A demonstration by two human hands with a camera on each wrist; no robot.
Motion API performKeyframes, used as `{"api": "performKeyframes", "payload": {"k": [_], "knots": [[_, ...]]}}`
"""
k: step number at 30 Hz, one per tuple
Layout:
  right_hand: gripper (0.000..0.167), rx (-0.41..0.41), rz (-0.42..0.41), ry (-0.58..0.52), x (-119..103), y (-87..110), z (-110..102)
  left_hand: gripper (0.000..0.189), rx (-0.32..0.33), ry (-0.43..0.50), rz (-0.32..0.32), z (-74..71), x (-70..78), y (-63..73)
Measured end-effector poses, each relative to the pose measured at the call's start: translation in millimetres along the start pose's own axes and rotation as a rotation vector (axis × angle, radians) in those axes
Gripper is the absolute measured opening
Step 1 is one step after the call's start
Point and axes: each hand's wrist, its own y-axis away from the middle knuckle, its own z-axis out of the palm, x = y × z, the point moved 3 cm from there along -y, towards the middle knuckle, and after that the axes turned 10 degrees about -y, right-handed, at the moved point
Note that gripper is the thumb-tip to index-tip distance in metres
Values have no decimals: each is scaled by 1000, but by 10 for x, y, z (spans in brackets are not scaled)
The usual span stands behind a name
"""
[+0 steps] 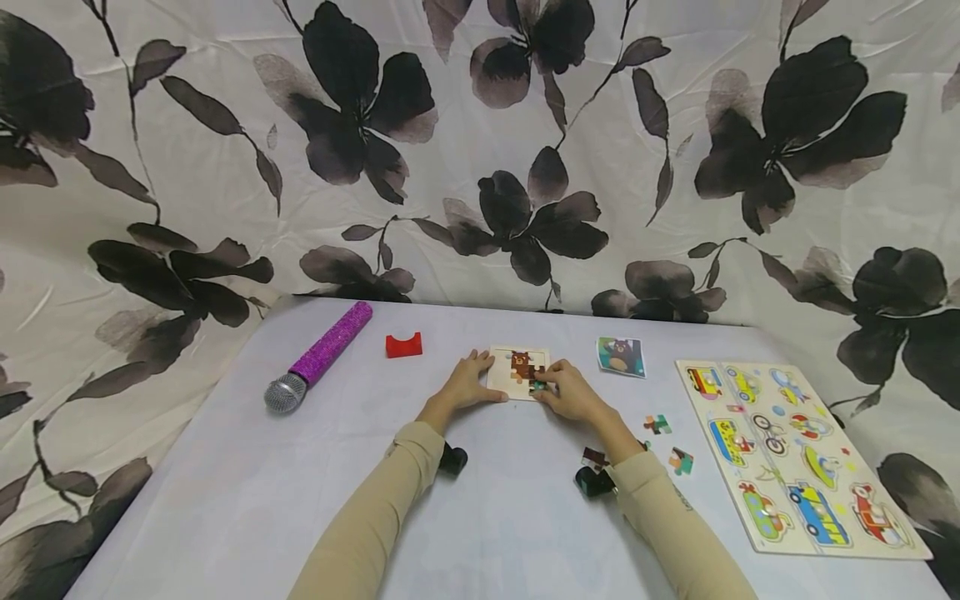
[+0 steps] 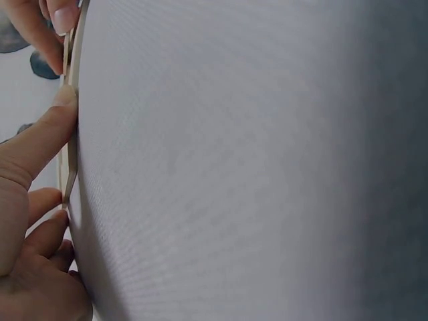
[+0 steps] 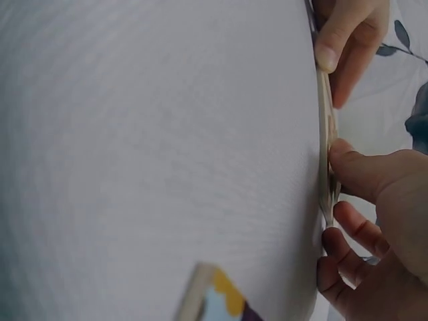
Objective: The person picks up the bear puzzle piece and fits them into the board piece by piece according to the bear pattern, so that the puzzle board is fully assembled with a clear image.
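A small wooden jigsaw board (image 1: 498,377) lies flat on the white-covered table, partly filled with brown bear pieces (image 1: 520,364). My left hand (image 1: 465,385) holds the board at its left side, thumb along the near edge and fingers at the left edge. In the left wrist view the thumb (image 2: 53,124) presses against the board's rim. At the lower right of the board, my right hand (image 1: 572,395) pinches a dark and green puzzle piece (image 1: 537,386), its fingers hiding part of it. Seen from the right wrist, the thumb (image 3: 351,164) is over the board's edge (image 3: 324,127).
Loose puzzle pieces (image 1: 657,424) lie near the right forearm. A bear picture card (image 1: 621,357) sits behind them, left of a large vehicle peg board (image 1: 757,454). Toward the left are a red block (image 1: 404,345) and a glittery purple microphone (image 1: 330,343). Floral cloth (image 1: 517,150) hangs behind.
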Motion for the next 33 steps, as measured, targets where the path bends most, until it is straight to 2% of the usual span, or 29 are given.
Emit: {"api": "performKeyframes", "payload": {"k": [5, 8, 12, 14, 18, 22, 33], "knots": [[39, -8, -6, 47, -21, 12, -4, 85, 4, 10, 5, 7, 13, 13], [39, -11, -5, 57, -21, 19, 3, 84, 8, 6, 46, 6, 38, 16], [39, -17, -3, 45, -6, 23, 17, 75, -21, -69, 111, 11, 88, 19], [39, -14, 1, 33, -1, 27, 18, 69, -57, -122, 121, 9, 116, 23], [40, -4, -3, 14, 2, 30, 15, 58, -132, -202, 112, -5, 175, 25], [40, -4, -25, -2, 14, 28, 13, 51, -180, -243, 93, -16, 206, 28], [40, -7, -8, -79, 73, 11, -18, 49, -192, -231, 94, -58, 247, 40]]}}
